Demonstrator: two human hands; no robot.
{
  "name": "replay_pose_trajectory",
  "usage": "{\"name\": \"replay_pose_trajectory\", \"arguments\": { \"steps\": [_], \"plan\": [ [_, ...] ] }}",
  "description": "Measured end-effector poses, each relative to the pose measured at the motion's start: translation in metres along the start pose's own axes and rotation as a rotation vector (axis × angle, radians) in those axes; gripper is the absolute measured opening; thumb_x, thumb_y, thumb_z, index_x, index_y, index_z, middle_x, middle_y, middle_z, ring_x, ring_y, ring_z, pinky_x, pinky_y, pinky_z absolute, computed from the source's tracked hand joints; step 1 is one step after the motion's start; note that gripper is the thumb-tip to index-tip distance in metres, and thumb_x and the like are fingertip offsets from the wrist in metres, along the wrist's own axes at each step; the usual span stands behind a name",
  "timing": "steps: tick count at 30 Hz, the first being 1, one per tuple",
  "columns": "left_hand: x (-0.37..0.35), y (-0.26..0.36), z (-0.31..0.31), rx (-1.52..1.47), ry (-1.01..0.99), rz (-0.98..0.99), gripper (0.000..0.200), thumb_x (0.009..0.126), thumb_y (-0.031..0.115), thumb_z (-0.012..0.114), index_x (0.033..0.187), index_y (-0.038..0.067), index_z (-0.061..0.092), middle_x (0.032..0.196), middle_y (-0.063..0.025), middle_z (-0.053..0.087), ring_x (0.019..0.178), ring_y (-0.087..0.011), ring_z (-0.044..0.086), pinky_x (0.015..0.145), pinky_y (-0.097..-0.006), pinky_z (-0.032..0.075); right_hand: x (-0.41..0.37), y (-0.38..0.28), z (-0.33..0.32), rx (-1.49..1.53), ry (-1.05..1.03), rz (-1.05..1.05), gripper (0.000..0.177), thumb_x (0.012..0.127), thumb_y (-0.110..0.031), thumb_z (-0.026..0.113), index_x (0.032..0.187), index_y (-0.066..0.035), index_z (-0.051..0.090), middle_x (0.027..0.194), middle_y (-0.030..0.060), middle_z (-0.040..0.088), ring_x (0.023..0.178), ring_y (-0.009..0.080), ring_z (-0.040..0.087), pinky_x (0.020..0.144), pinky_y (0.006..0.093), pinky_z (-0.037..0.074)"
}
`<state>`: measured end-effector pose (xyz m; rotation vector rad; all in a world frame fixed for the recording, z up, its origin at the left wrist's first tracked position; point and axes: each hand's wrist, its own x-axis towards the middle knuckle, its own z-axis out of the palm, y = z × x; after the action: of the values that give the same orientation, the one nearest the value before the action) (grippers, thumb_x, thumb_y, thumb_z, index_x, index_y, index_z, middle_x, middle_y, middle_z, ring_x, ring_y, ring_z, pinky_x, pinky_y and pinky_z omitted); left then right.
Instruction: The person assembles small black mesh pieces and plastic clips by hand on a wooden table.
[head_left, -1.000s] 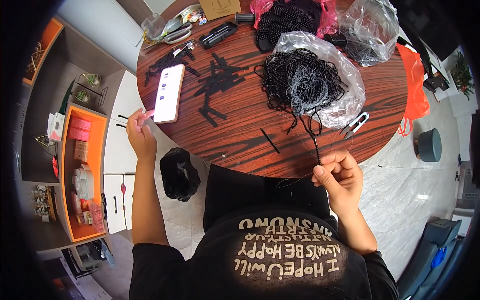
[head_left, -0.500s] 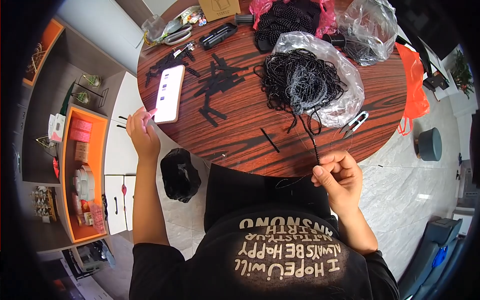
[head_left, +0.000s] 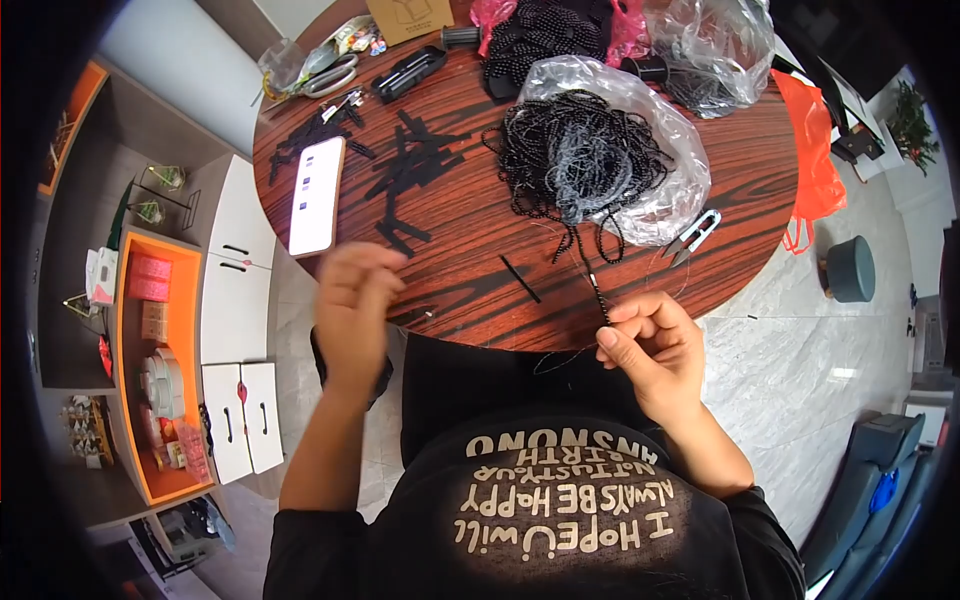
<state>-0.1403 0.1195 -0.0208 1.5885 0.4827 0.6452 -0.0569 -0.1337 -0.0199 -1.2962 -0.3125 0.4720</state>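
My right hand [head_left: 655,350] pinches the end of a black beaded strand [head_left: 599,296] between thumb and fingertips at the table's front edge. The strand runs up to a tangled heap of black bead strings [head_left: 530,150] with pale thread bunched on top. A thin loose thread hangs by my fingers. My left hand [head_left: 358,305], smeared by motion, is over the table edge below a phone [head_left: 317,195] with a lit white screen. Nothing shows clearly in it. A short black strip [head_left: 520,279] lies between my hands. Thread snips [head_left: 694,237] rest to the right.
The heap sits on a clear plastic bag [head_left: 680,190]. Several black strips [head_left: 415,160] lie scattered by the phone. Scissors [head_left: 332,76], a black case [head_left: 409,74] and a cardboard box [head_left: 410,18] stand at the back. A red bag [head_left: 808,140] hangs at the right edge.
My left hand has left the phone's lower corner and moved right, toward my body's middle. My right hand still pinches the strand. The whole view has shifted slightly.
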Motion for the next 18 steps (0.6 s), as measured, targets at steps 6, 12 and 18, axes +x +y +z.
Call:
{"name": "replay_pose_trajectory", "arguments": {
  "steps": [6,12,18],
  "plan": [
    [-0.019,0.006,0.063,-0.384,-0.62,-0.506,0.021,0.09,0.005,0.047,0.107,-0.004,0.055,0.092,-0.0119,0.06,0.067,-0.0107,0.05,0.061,-0.0213,0.041,0.002,0.003,0.008,-0.019,-0.015,-0.001,0.018,0.079,0.006,0.06,0.093,0.001,0.051,0.067,0.0048,0.057,0.057,0.0092,0.055,0.054,0.0165,0.045],
    [-0.025,-0.003,0.053,-0.852,-0.755,-0.761,0.022,0.09,0.007,0.047,0.108,-0.002,0.055,0.086,-0.0075,0.058,0.071,-0.0101,0.048,0.064,-0.0218,0.04,-0.022,0.005,0.039,0.011,-0.007,0.012,0.017,0.079,0.006,0.06,0.093,0.001,0.051,0.067,0.0049,0.057,0.058,0.0086,0.055,0.054,0.0159,0.044],
    [-0.025,-0.005,0.054,-0.967,-0.785,-0.79,0.019,0.09,0.009,0.047,0.103,0.0,0.056,0.084,-0.0056,0.056,0.073,-0.0098,0.047,0.064,-0.0219,0.038,-0.016,0.009,0.043,0.142,-0.053,0.057,0.017,0.08,0.005,0.06,0.094,0.002,0.052,0.067,0.004,0.056,0.058,0.0073,0.053,0.055,0.0148,0.043]
  ]
}}
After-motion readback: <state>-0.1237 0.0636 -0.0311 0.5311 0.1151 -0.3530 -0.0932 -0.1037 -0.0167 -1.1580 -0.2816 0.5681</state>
